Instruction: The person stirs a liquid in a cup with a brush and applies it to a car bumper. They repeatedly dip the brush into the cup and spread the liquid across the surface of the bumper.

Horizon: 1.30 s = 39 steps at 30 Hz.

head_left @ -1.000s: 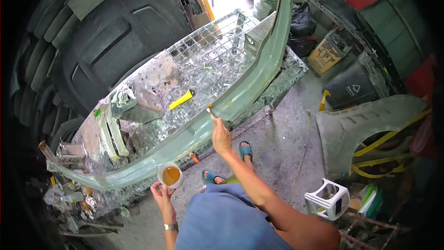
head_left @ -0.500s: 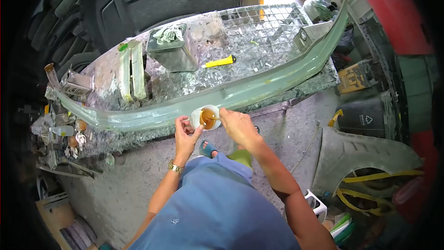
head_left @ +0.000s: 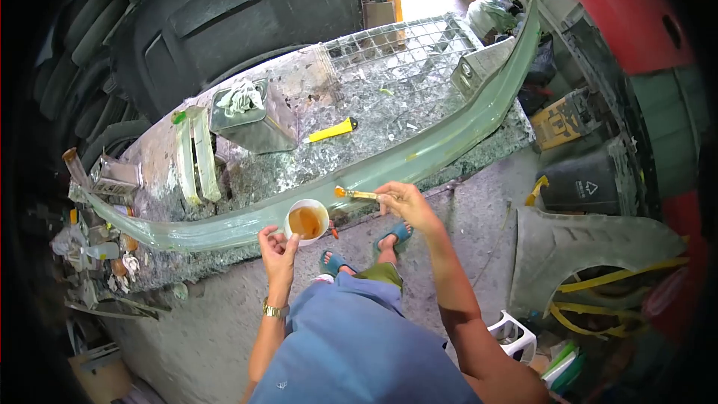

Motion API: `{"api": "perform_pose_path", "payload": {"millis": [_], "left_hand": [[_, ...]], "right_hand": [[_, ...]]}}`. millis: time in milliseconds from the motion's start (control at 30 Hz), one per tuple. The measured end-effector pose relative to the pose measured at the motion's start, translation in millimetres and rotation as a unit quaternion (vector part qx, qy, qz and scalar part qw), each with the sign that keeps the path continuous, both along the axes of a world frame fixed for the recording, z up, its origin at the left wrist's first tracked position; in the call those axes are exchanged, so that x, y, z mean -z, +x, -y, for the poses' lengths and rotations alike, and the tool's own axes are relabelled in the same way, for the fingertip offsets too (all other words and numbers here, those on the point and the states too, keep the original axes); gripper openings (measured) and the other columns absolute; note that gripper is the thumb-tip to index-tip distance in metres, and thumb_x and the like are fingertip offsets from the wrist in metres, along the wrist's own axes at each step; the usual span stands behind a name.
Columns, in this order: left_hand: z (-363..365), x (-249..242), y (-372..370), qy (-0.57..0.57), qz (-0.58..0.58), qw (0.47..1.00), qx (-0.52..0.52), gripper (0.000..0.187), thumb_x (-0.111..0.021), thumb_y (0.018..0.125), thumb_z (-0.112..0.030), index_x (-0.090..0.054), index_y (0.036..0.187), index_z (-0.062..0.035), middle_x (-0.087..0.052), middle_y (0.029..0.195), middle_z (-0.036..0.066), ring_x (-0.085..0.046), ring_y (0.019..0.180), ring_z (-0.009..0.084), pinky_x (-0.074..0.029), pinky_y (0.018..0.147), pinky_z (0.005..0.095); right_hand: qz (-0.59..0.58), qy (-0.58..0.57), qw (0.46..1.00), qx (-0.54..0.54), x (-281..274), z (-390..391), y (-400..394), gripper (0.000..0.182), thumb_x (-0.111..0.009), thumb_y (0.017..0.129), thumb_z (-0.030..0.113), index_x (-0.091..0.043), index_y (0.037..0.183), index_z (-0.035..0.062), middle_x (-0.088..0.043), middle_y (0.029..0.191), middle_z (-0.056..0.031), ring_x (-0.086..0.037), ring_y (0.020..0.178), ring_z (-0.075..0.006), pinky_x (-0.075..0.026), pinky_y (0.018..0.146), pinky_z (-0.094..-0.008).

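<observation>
My left hand (head_left: 278, 253) grips a white cup (head_left: 307, 203) by its side, with amber liquid (head_left: 305, 223) inside. Pinched by its handle in my right hand (head_left: 402, 203) is a small brush (head_left: 357, 194), its bristles coated orange and pointing left, just right of the cup. Beyond both hands a long, curved, pale green translucent bumper-shaped part (head_left: 404, 168) lies along the near edge of the workbench (head_left: 292, 97). The brush tip overlaps that part's lower edge in this view.
On the bench are a metal can (head_left: 258, 127) topped by white gloves (head_left: 241, 97), a yellow utility knife (head_left: 330, 131), two pale strips (head_left: 196, 157) and a wire grid (head_left: 396, 49). A grey fender panel (head_left: 553, 247) and white stool (head_left: 514, 333) stand to the right.
My right hand has lifted the brush out of the cup and moved it right. The cup has moved left and lower in view, and the camera view has shifted.
</observation>
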<state>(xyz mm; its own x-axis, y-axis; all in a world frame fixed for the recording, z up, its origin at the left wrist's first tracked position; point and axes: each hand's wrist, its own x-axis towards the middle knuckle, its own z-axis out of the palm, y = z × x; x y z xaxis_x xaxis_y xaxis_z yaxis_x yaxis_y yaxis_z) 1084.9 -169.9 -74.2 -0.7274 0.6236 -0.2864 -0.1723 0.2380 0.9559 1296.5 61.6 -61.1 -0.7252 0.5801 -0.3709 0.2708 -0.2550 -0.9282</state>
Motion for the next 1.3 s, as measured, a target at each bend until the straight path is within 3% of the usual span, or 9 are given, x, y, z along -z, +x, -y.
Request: {"api": "perform_pose_path", "payload": {"millis": [67,133,167,233,333,433,533,867,1300], "left_hand": [[3,-13,-1,-0.006,0.026,1.0,-0.018,0.049,-0.07,0.085,-0.011,-0.037,0.121,-0.0067,-0.052,0.089,0.002,-0.055,0.077,0.0087,-0.047,0.068,0.0222],[9,-18,-3,0.003,0.032,0.999,-0.009,0.047,-0.068,0.086,-0.013,-0.037,0.121,-0.0072,-0.052,0.089,0.002,-0.055,0.079,0.0093,-0.049,0.072,0.0235],[11,-23,-3,0.003,0.043,0.999,-0.01,0.046,-0.068,0.087,-0.013,-0.038,0.121,-0.0073,-0.052,0.089,0.002,-0.055,0.08,0.0094,-0.049,0.073,0.024],[16,-29,-2,0.004,0.046,0.999,-0.017,0.043,-0.066,0.088,-0.015,-0.038,0.121,-0.0076,-0.052,0.09,0.002,-0.055,0.084,0.01,-0.051,0.075,0.0258],[23,-44,-1,0.009,0.058,0.998,-0.025,0.042,-0.065,0.089,-0.015,-0.038,0.121,-0.0076,-0.052,0.091,0.002,-0.055,0.083,0.0104,-0.052,0.075,0.0267],[33,-51,2,0.022,0.067,0.997,-0.033,0.04,-0.064,0.089,-0.017,-0.039,0.119,-0.0078,-0.051,0.091,0.002,-0.057,0.086,0.0111,-0.053,0.076,0.0275],[41,-55,2,0.023,0.076,0.996,-0.034,0.039,-0.064,0.09,-0.019,-0.039,0.118,-0.0081,-0.051,0.092,0.002,-0.059,0.088,0.0116,-0.053,0.077,0.0283],[47,-45,-1,0.021,0.079,0.997,-0.012,0.039,-0.064,0.09,-0.023,-0.04,0.117,-0.0087,-0.05,0.095,0.002,-0.06,0.085,0.013,-0.055,0.077,0.0301],[38,-43,12,0.021,0.085,0.996,0.011,0.043,-0.064,0.09,-0.027,-0.038,0.119,-0.0088,-0.05,0.097,0.003,-0.06,0.084,0.0139,-0.055,0.077,0.0312]], "right_hand": [[0.012,0.025,0.999,0.025,20,-10,-7,0.016,-0.058,0.092,0.014,-0.063,0.101,0.0018,-0.061,0.065,-0.0006,-0.051,0.058,-0.0083,-0.041,0.053,-0.0262],[0.028,0.229,0.972,0.049,51,-18,-14,0.015,-0.058,0.091,0.015,-0.064,0.099,0.0041,-0.064,0.068,-0.008,-0.058,0.059,-0.0195,-0.046,0.057,-0.0333],[0.028,0.226,0.972,0.053,58,-20,-17,0.015,-0.058,0.091,0.015,-0.064,0.099,0.0041,-0.064,0.068,-0.008,-0.058,0.059,-0.0195,-0.046,0.057,-0.0333],[0.109,0.353,0.923,0.105,68,-23,-21,0.014,-0.06,0.091,0.017,-0.063,0.097,0.0054,-0.064,0.074,-0.0153,-0.063,0.068,-0.0343,-0.048,0.062,-0.0412],[0.126,0.411,0.878,0.212,72,-24,-3,0.015,-0.059,0.091,0.016,-0.062,0.097,0.0032,-0.065,0.077,-0.0159,-0.064,0.075,-0.0353,-0.049,0.063,-0.0406],[0.164,0.42,0.835,0.317,77,-14,9,0.013,-0.056,0.092,0.016,-0.058,0.099,0.0045,-0.065,0.076,-0.0174,-0.064,0.072,-0.0381,-0.048,0.061,-0.0447],[0.239,0.337,0.852,0.322,89,13,-10,0.01,-0.054,0.093,0.015,-0.052,0.1,0.0067,-0.063,0.074,-0.021,-0.062,0.07,-0.0419,-0.046,0.058,-0.0495],[0.124,0.393,0.898,0.152,93,83,-71,0.013,-0.052,0.094,0.016,-0.043,0.1,0.0092,-0.062,0.074,-0.0199,-0.061,0.069,-0.0431,-0.047,0.056,-0.0526],[0.21,0.418,0.849,0.246,60,-91,61,0.011,-0.05,0.095,0.019,-0.054,0.095,0.0083,-0.065,0.084,-0.0199,-0.062,0.079,-0.0421,-0.049,0.067,-0.0495]]}}
